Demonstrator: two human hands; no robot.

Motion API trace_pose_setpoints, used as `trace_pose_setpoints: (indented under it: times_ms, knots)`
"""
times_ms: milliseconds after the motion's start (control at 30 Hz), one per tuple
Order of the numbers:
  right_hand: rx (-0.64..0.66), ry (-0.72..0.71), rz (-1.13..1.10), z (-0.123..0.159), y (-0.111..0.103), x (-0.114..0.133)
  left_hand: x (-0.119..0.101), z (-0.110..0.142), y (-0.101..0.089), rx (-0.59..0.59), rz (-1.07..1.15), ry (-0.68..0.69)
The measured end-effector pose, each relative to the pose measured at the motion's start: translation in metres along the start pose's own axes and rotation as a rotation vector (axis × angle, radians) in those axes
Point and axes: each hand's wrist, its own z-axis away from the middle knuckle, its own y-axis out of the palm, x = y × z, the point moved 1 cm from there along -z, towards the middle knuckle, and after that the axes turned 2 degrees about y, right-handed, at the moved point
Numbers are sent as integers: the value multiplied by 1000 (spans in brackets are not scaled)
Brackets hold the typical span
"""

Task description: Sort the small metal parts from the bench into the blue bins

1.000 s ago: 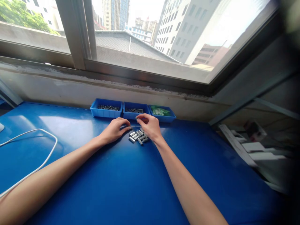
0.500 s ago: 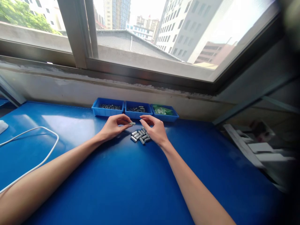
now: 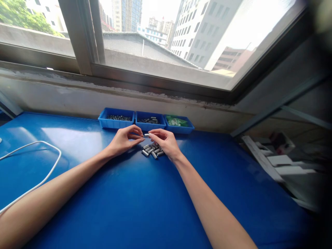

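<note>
A small silvery metal piece (image 3: 146, 135) sits between my two hands, above the table. My right hand (image 3: 166, 141) pinches its right end between thumb and fingers. Close by on the left, my left hand (image 3: 126, 139) has thumb and fingertips slightly apart, with nothing visible gripped between them. Beneath the hands lies a pile of similar short metal pieces (image 3: 154, 154), silvery with dark sides; my right hand covers part of it.
Three blue bins stand against the wall: the left bin (image 3: 114, 123) and middle bin (image 3: 149, 126) hold small metal parts, the right bin (image 3: 181, 129) a green bag. A white cable (image 3: 55, 166) crosses the blue table (image 3: 124, 207) at left. White objects (image 3: 280, 160) sit on the right.
My right hand has come left and taken the metal piece from my left hand, whose fingers have parted. The whole view has shifted slightly.
</note>
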Motion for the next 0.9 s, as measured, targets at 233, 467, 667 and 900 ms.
trace_pose_setpoints:
  times_ms: [233, 467, 667, 900]
  knots:
    - [-195, 88, -225, -11, -10, -2, -9, -1, 3, 110, -321, 183]
    - [-343, 73, -399, -28, -12, -9, -13, 2, 6, 297, -476, 317]
    - [-287, 10, -160, -18, -20, -3, -14, 3, 5, 325, -511, 312]
    - [72, -66, 733, 6, -45, 20, -11, 4, 6, 419, -584, 328]
